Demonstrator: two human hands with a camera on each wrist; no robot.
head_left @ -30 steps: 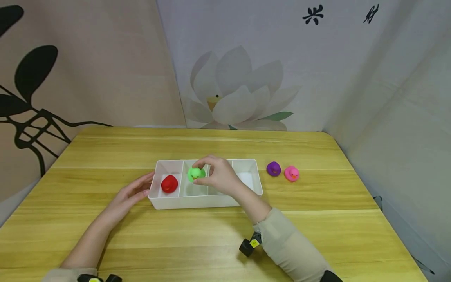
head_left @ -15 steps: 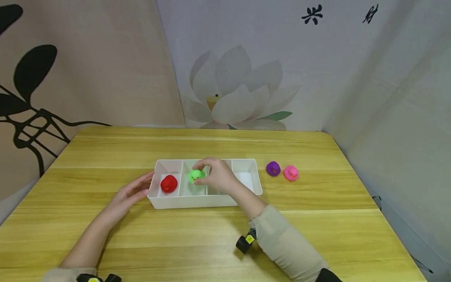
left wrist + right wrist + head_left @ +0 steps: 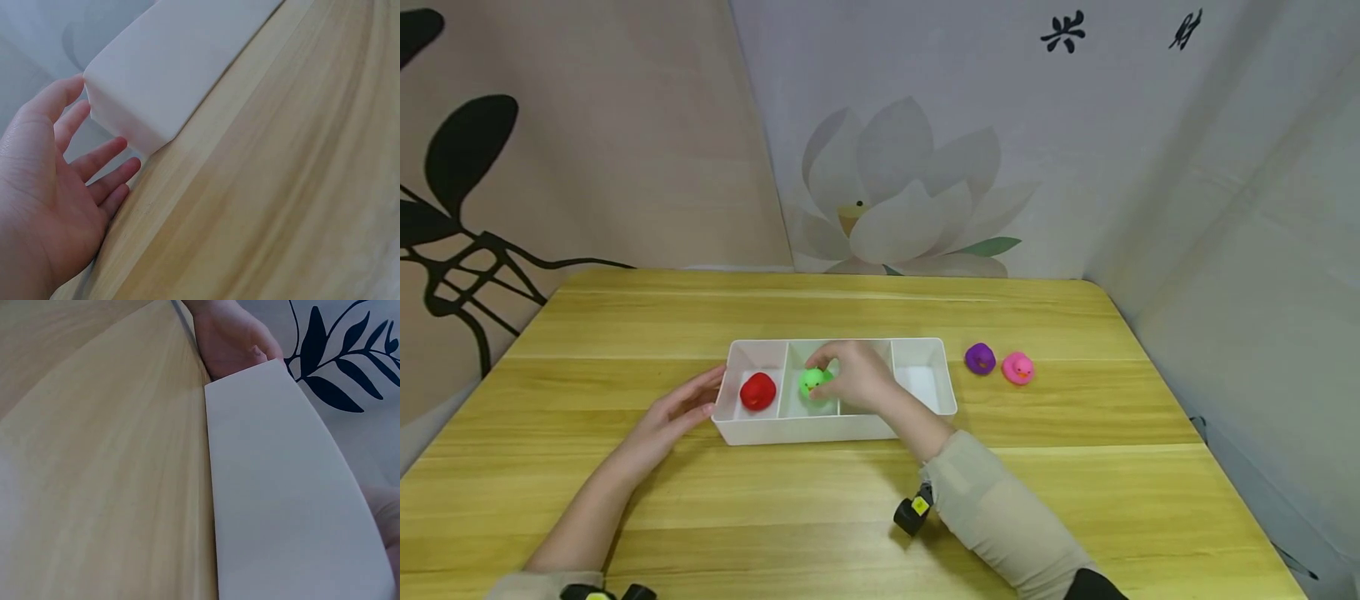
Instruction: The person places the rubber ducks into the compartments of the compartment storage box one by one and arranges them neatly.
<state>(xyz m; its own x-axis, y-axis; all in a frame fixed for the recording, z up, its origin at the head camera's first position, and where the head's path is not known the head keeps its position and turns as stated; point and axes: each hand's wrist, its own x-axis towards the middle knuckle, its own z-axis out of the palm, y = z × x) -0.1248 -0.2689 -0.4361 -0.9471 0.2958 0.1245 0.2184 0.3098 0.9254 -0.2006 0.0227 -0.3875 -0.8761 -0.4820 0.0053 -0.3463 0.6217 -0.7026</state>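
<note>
A white divided box (image 3: 805, 430) lies lengthwise on the table. My right hand (image 3: 865, 379) reaches into its second compartment from the left, thumb and forefinger pinching a green rubber duck (image 3: 811, 382). At the box's left end my left hand (image 3: 672, 421) has its fingers loosely spread, fingertips at the end wall. In the left wrist view, the left hand (image 3: 56, 187) shows fingertips against the corner of the box (image 3: 169, 69). A red rounded toy (image 3: 757, 392) sits in the leftmost compartment. The right wrist view shows mostly the outer wall of the box (image 3: 287, 487), hiding the duck.
A purple rubber duck (image 3: 981, 358) and a pink rubber duck (image 3: 1018, 367) stand on the wooden table (image 3: 760, 517) just right of the box. Behind the table hangs a printed curtain (image 3: 925, 67).
My right hand has sunk slightly lower into the second compartment with the green duck. The left hand stays at the box's end.
</note>
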